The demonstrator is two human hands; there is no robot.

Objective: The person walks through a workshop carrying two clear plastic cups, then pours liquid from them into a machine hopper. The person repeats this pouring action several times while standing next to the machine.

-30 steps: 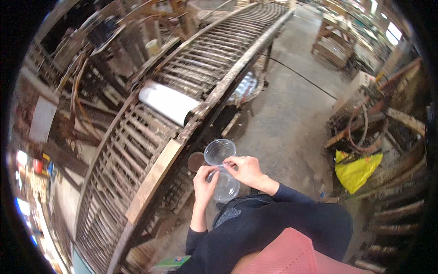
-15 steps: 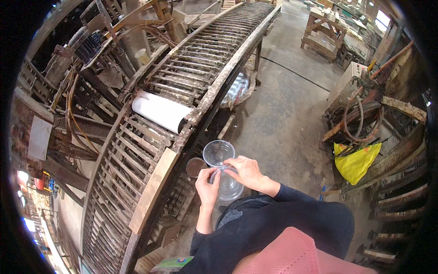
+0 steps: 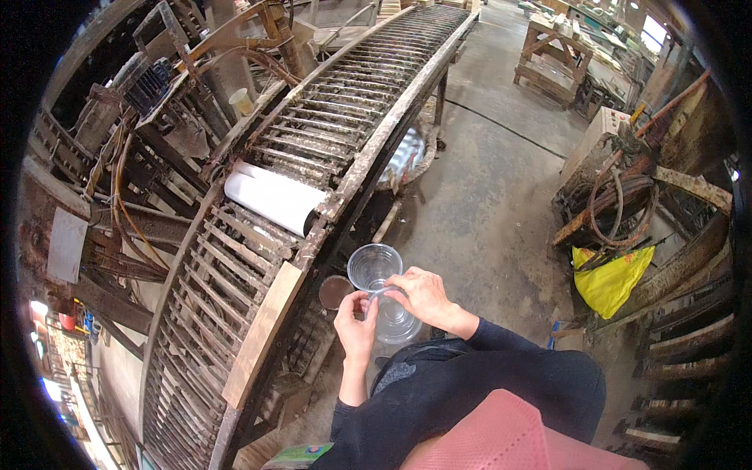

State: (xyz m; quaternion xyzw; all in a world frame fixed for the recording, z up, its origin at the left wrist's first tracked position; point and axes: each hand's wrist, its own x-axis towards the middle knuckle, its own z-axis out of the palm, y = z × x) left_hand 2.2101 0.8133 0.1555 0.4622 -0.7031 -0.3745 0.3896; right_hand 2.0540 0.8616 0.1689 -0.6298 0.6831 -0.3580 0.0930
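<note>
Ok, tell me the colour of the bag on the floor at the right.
Yellow; the bag shows best in the head view.

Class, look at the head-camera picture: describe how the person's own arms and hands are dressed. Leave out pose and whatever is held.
Both hands, the left hand and the right hand, are bare: no gloves, and no rings or watch that can be made out. Both forearms wear long, close-fitting dark sleeves, navy or black. The right sleeve ends at the wrist; the left sleeve begins further down the forearm.
</note>
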